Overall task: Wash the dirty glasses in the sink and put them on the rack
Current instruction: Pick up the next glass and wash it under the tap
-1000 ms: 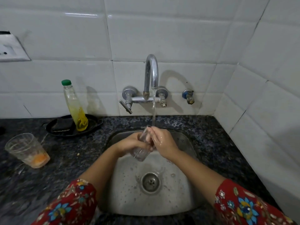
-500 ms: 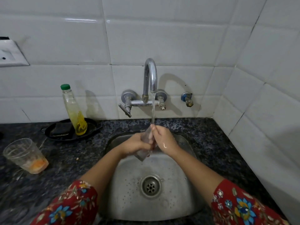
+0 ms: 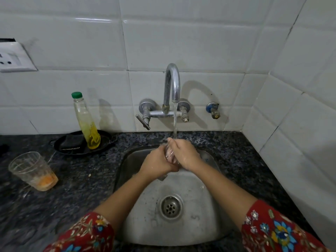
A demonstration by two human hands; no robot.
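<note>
A clear glass point(image 3: 170, 154) is held over the steel sink point(image 3: 209, 211), under the water running from the tap point(image 3: 171, 84). My left hand point(image 3: 157, 161) grips the glass from the left and below. My right hand point(image 3: 185, 156) wraps it from the right, and most of the glass is hidden between my hands. A second dirty glass point(image 3: 32, 170) with orange residue at its bottom stands upright on the dark counter at the left. No rack is in view.
A soap bottle point(image 3: 86, 122) with a green cap stands on a black tray point(image 3: 71, 149) behind the dirty glass. The drain point(image 3: 171, 207) lies in the sink's middle. White tiled walls close the back and right. A socket plate point(image 3: 12, 58) is at far left.
Both hands with the glass have moved a little back and closer under the water stream. The glass has turned more upright between my hands.
</note>
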